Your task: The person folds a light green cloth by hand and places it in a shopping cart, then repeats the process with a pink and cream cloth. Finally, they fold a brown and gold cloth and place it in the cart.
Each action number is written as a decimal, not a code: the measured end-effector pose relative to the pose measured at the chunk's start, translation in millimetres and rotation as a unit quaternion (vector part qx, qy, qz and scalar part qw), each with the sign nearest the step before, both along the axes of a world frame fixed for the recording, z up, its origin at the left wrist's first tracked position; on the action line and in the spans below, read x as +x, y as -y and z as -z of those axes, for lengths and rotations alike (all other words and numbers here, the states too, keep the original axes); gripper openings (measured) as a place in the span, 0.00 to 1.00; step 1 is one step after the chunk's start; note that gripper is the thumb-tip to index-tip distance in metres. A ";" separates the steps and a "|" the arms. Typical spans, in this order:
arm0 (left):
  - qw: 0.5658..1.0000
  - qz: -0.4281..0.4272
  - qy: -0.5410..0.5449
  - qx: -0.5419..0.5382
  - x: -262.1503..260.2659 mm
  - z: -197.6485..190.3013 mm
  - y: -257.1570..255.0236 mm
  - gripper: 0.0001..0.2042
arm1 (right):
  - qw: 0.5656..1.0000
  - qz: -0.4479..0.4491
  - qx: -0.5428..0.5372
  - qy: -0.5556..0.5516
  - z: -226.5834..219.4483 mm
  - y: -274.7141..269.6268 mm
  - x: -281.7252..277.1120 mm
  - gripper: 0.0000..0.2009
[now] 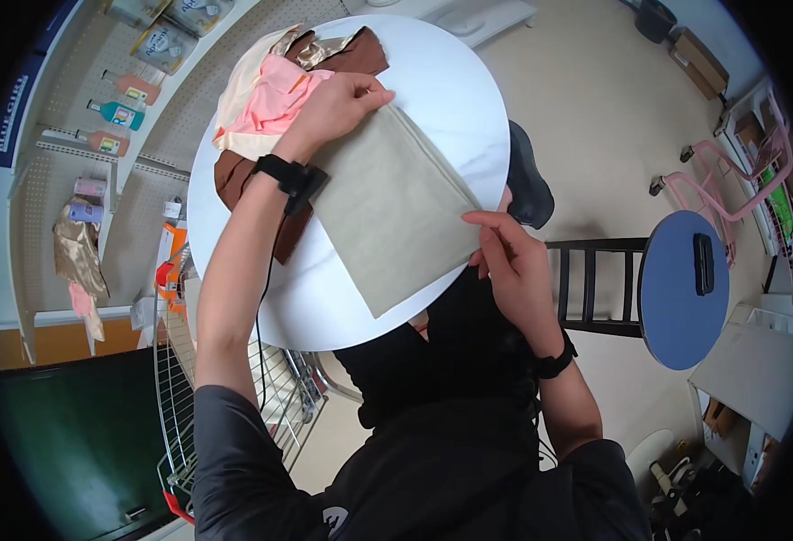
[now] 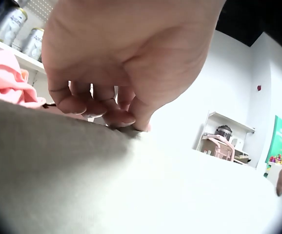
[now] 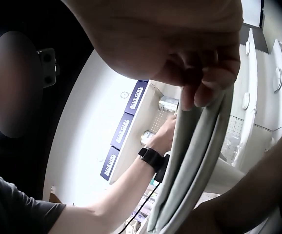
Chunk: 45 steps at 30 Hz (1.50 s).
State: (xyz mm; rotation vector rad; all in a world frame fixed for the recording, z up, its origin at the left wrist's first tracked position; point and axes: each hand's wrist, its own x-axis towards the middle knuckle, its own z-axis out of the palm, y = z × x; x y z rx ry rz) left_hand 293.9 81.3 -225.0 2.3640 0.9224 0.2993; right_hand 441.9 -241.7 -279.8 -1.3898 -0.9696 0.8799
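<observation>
A grey-green folded cloth (image 1: 396, 207) lies on a round white table (image 1: 469, 99), one corner reaching its near edge. My left hand (image 1: 338, 108) pinches the cloth's far corner between thumb and fingertips, as the left wrist view also shows at the cloth edge (image 2: 58, 161). At the right corner, by the table's rim, my right hand (image 1: 515, 279) pinches the cloth between thumb and fingers. Several stacked layers (image 3: 194, 146) hang from those fingers in the right wrist view. Beside the left hand lies a pile of pink cloth (image 1: 279, 95) and brown cloth (image 1: 360, 59).
Shelves with bottles (image 1: 122, 114) and cans (image 1: 162, 47) stand at the left, above a wire shopping cart (image 1: 176, 406). A blue-topped stool (image 1: 680, 316) holding a dark object is at the right. A pink trolley (image 1: 730, 176) stands farther back.
</observation>
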 end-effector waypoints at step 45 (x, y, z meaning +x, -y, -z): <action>0.969 0.140 -0.130 0.154 -81.8 20.4 195.2 0.47 | 0.989 -0.017 -0.057 0.139 25.9 -5.8 0.6 0.19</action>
